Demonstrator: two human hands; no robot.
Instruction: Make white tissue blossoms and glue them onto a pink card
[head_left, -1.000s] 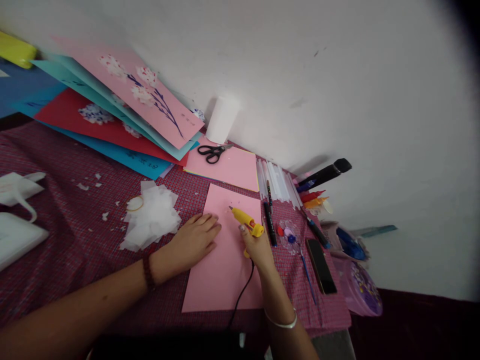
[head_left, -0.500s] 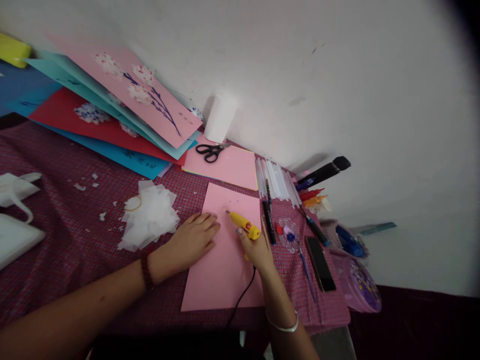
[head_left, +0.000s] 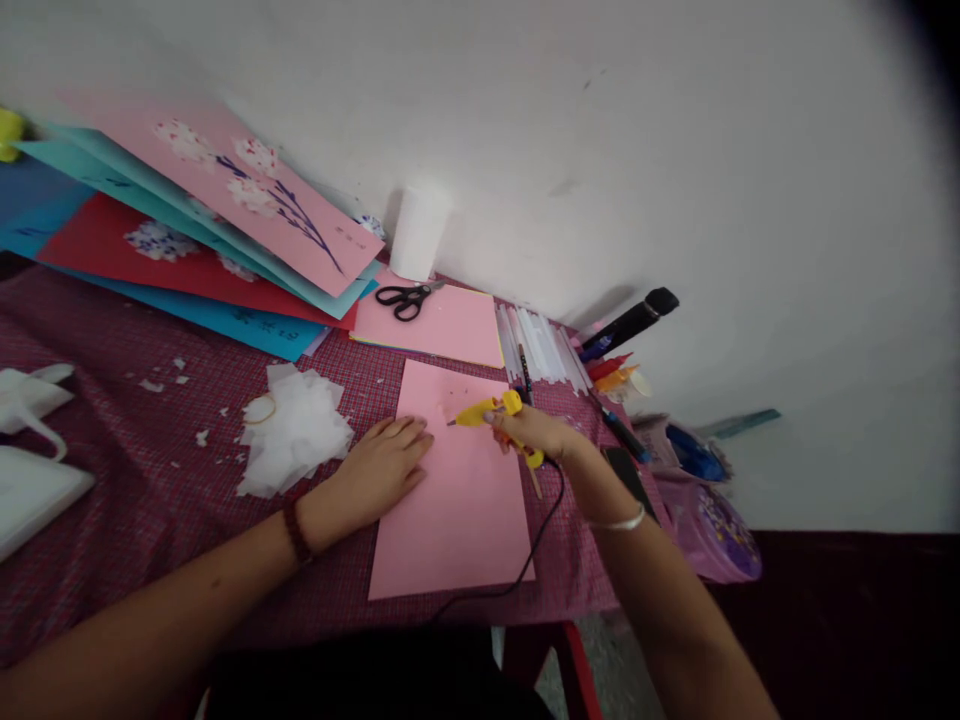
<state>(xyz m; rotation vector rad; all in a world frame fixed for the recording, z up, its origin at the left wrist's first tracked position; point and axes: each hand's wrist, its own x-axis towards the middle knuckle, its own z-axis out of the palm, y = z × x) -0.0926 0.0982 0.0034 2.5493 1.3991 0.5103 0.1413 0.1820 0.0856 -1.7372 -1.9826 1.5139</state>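
My left hand [head_left: 386, 467] lies flat, fingers stretched out, its fingertips on the left edge of a pink sheet of paper [head_left: 450, 520]. My right hand [head_left: 529, 432] is wrapped round a yellow glue gun [head_left: 474, 412], whose nozzle points left, at or just above the upper part of the sheet. From the glue gun's handle a black cord [head_left: 551, 515] loops down across the sheet's lower right. Left of my left hand is a pile of thin white paper squares [head_left: 300, 430] with a rubber band by it.
Scissors [head_left: 407, 300] lie on a stack of coloured paper [head_left: 457, 330] behind the sheet. Glue sticks [head_left: 540, 345] and a phone [head_left: 628, 475] are on the right. Decorated cards [head_left: 300, 240] lean at the back left, beside a white roll [head_left: 420, 232] near the wall.
My right hand has swung round to the right side, turning the glue gun so that its nozzle points more to the left. The cord moved with it. My left hand stays on the sheet.
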